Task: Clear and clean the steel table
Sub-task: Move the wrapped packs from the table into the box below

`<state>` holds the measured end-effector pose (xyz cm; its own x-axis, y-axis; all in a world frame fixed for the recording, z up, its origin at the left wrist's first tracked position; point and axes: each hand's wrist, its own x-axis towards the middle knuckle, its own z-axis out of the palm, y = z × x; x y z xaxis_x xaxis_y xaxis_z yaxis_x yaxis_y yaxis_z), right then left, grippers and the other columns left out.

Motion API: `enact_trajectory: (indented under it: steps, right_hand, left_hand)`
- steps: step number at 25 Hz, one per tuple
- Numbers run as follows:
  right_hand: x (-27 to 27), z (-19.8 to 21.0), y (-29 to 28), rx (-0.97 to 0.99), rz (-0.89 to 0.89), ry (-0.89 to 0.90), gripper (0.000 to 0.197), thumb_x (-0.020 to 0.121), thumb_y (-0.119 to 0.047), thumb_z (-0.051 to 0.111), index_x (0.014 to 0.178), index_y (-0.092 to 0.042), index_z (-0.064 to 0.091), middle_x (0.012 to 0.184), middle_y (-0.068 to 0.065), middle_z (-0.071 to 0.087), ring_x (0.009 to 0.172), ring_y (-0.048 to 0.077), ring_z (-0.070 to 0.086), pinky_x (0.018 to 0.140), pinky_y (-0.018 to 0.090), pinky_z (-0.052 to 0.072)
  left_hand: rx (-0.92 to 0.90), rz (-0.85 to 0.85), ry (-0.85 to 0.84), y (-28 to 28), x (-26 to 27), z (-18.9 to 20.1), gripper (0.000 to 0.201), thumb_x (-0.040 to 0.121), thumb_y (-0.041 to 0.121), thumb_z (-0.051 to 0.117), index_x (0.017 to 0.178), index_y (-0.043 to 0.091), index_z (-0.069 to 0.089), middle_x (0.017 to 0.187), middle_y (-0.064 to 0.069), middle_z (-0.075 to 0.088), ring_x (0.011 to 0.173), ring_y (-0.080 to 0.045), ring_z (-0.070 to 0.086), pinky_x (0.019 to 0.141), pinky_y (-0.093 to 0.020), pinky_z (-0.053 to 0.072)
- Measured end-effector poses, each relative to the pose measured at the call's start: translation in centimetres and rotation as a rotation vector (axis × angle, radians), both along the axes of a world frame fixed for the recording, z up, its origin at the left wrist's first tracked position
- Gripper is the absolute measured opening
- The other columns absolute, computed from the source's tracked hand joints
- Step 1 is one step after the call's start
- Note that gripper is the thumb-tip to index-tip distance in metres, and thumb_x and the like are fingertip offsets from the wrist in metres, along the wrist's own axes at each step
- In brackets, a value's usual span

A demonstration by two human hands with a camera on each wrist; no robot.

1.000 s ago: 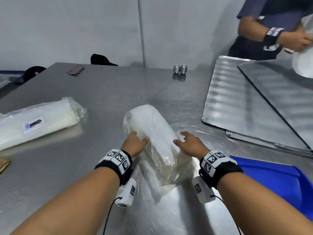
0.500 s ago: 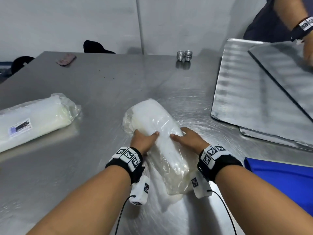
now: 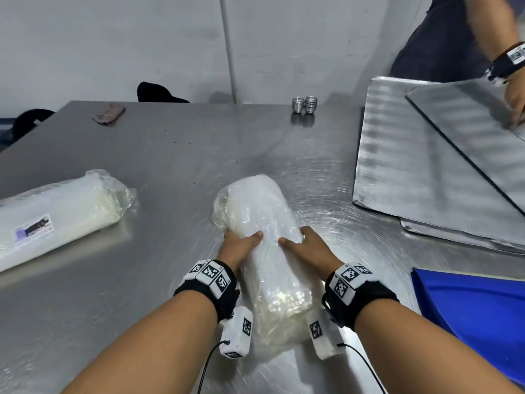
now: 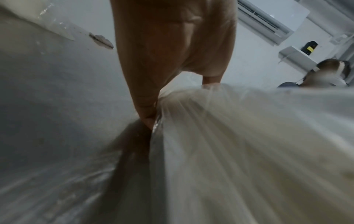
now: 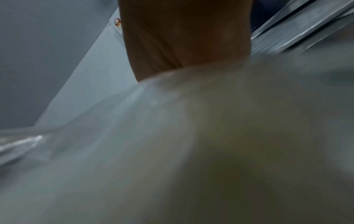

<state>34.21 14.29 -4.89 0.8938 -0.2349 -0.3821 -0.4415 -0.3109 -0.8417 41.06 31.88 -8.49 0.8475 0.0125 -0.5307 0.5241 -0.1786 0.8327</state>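
A white roll wrapped in clear plastic (image 3: 261,223) lies lengthwise in the middle of the steel table (image 3: 176,155). My left hand (image 3: 241,245) grips its left side, thumb on top. My right hand (image 3: 306,248) grips its right side. In the left wrist view my left hand (image 4: 153,97) curls its fingers round the plastic-wrapped roll (image 4: 249,144). The right wrist view shows my right hand (image 5: 184,45) pressed into the roll (image 5: 191,144), fingertips hidden. A second wrapped roll with a label (image 3: 56,214) lies at the left.
Metal trays (image 3: 426,172) are stacked at the right, where another person's hand (image 3: 515,95) touches them. A blue bin (image 3: 477,308) sits at the near right. Two small metal cups (image 3: 304,105) and a rag (image 3: 108,113) lie near the far edge.
Both hands have closed in from the sides of the roll and now grip it around its middle. The head view has moved closer.
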Motion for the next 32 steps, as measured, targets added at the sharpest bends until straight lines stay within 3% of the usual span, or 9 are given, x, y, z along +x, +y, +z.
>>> enact_trajectory:
  steps: [5,8,10,13,17,21,24,28,32]
  right_hand:
    - [-1.3,0.9,1.5,0.102,-0.093,-0.139,0.047,0.080,-0.044,0.072,0.115,-0.021,0.051,0.108,-0.001,0.067,0.096,0.019,0.067,0.090,0.045,0.054]
    - [-1.0,3.2,2.1,0.084,-0.146,-0.246,0.046,0.080,-0.042,0.072,0.114,-0.021,0.050,0.108,-0.001,0.067,0.097,0.018,0.067,0.091,0.044,0.053]
    - [-1.0,5.0,2.6,0.035,-0.176,-0.322,0.045,0.084,-0.041,0.069,0.116,-0.018,0.048,0.107,-0.002,0.065,0.098,0.018,0.064,0.088,0.039,0.052]
    - [-1.3,7.7,3.0,-0.065,-0.197,-0.402,0.048,0.089,-0.041,0.064,0.121,-0.012,0.043,0.096,-0.004,0.053,0.087,0.014,0.054,0.071,0.025,0.043]
    - [-2.0,10.9,3.3,-0.028,-0.247,-0.564,0.031,0.090,-0.032,0.064,0.106,-0.016,0.043,0.085,-0.008,0.054,0.073,0.004,0.054,0.055,0.007,0.041]
    - [-3.0,10.4,3.3,-0.007,-0.254,-0.597,0.032,0.087,-0.036,0.067,0.099,-0.016,0.046,0.091,-0.003,0.062,0.086,0.020,0.063,0.072,0.031,0.052]
    - [-4.0,10.1,3.4,0.028,-0.219,-0.567,0.052,0.074,-0.057,0.072,0.097,-0.017,0.047,0.094,0.007,0.064,0.089,0.026,0.065,0.079,0.044,0.055]
    - [-3.4,13.8,2.9,0.109,-0.183,-0.619,0.079,0.052,-0.084,0.065,0.103,-0.026,0.047,0.106,-0.004,0.063,0.097,0.011,0.065,0.088,0.042,0.055]
    - [-2.4,17.8,2.6,0.130,-0.135,-0.676,0.077,0.061,-0.080,0.062,0.112,-0.024,0.048,0.113,-0.008,0.060,0.105,0.007,0.060,0.090,0.035,0.051]
  left_hand:
    - [-0.019,-0.050,-0.111,0.9,-1.1,4.3,0.093,0.067,0.046,0.081,0.141,0.020,0.033,0.132,0.000,0.056,0.112,-0.028,0.061,0.099,-0.050,0.049]
    - [-0.057,-0.049,-0.235,1.2,-0.9,7.4,0.096,0.067,0.042,0.080,0.144,0.015,0.030,0.134,-0.003,0.057,0.111,-0.024,0.063,0.099,-0.046,0.050]
    - [-0.084,-0.065,-0.302,1.2,-0.7,9.6,0.095,0.073,0.037,0.081,0.147,0.015,0.026,0.137,-0.004,0.054,0.114,-0.023,0.061,0.102,-0.045,0.048]
    - [-0.091,-0.130,-0.422,1.0,-0.8,12.7,0.086,0.084,0.030,0.075,0.150,0.016,0.022,0.138,0.001,0.048,0.124,-0.020,0.052,0.108,-0.042,0.042]
    - [-0.105,-0.199,-0.578,1.0,-1.1,16.5,0.069,0.087,0.020,0.072,0.142,0.015,0.031,0.123,-0.001,0.057,0.110,-0.018,0.060,0.097,-0.033,0.048]
    - [-0.117,-0.264,-0.590,1.5,-2.4,16.6,0.071,0.075,0.028,0.072,0.134,0.017,0.034,0.119,-0.002,0.058,0.105,-0.017,0.061,0.094,-0.037,0.051]
    - [-0.151,-0.275,-0.600,1.9,-3.2,16.2,0.073,0.068,0.031,0.066,0.132,0.015,0.036,0.121,-0.005,0.058,0.108,-0.018,0.060,0.090,-0.032,0.050]
    - [-0.336,-0.267,-0.626,2.1,-2.8,18.1,0.073,0.071,0.041,0.074,0.132,0.013,0.045,0.122,-0.012,0.062,0.111,-0.026,0.063,0.095,-0.044,0.053]
    - [-0.368,-0.261,-0.695,2.0,-2.6,21.6,0.048,0.078,0.044,0.065,0.122,0.027,0.055,0.121,0.003,0.066,0.110,-0.011,0.064,0.092,-0.027,0.051]
